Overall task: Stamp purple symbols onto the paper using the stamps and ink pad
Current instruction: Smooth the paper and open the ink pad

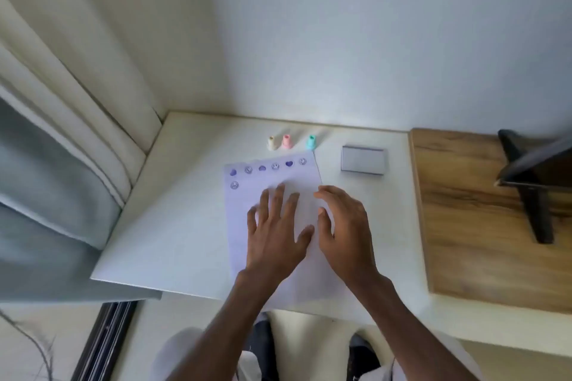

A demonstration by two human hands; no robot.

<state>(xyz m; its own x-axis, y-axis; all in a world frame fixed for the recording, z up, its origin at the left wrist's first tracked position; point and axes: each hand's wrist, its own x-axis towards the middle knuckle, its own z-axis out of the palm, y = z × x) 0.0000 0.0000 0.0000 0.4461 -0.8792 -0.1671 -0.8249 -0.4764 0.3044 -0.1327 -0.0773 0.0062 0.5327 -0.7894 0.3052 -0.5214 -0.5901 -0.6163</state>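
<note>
A white sheet of paper [247,213] lies on the white table [185,226], with a row of purple stamped symbols along its top edge and one more below at the left. My left hand [275,232] rests flat on the paper with fingers spread. My right hand [343,226] hovers at the paper's right edge, fingers curled and apart, holding nothing. Three small stamps stand upright beyond the paper: cream [272,143], pink [286,141] and teal [310,142]. The ink pad [362,161], a closed grey box, sits to the right of the paper.
A wooden board [464,210] covers the table's right side, with a dark phone stand [532,182] on it. Curtains [62,133] hang at the left. The wall stands right behind the stamps.
</note>
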